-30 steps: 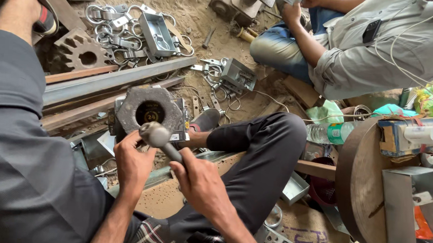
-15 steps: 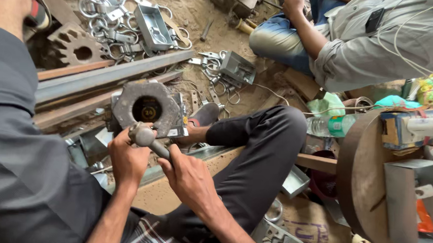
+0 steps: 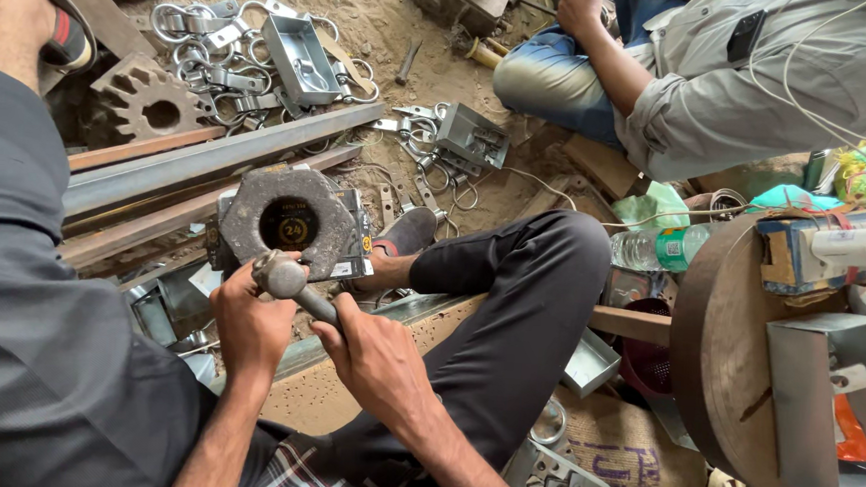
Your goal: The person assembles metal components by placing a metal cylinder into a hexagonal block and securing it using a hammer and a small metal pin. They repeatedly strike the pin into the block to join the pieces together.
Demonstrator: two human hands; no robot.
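Note:
I hold a short grey metal rod with a rounded ball end (image 3: 284, 277) in both hands. My left hand (image 3: 248, 327) grips it just below the ball end. My right hand (image 3: 376, 355) is wrapped around the rod's lower shaft, hiding most of it. Right behind the ball end stands a thick, rusty hexagonal metal block (image 3: 286, 219) with a round dark hole in its middle. My bent leg in dark trousers (image 3: 519, 309) lies to the right of my hands.
Long steel bars (image 3: 208, 155) lie across the sandy ground. Behind them are a toothed gear (image 3: 146, 106), several metal rings and clamps (image 3: 205, 34) and small metal boxes (image 3: 299, 55). Another person (image 3: 723, 81) sits at the upper right. A round wooden block (image 3: 722, 351) stands to my right.
The view has shifted a little. My hands have stayed on the rod and brought its ball end closer to the hexagonal block, with my right hand sliding slightly along the shaft.

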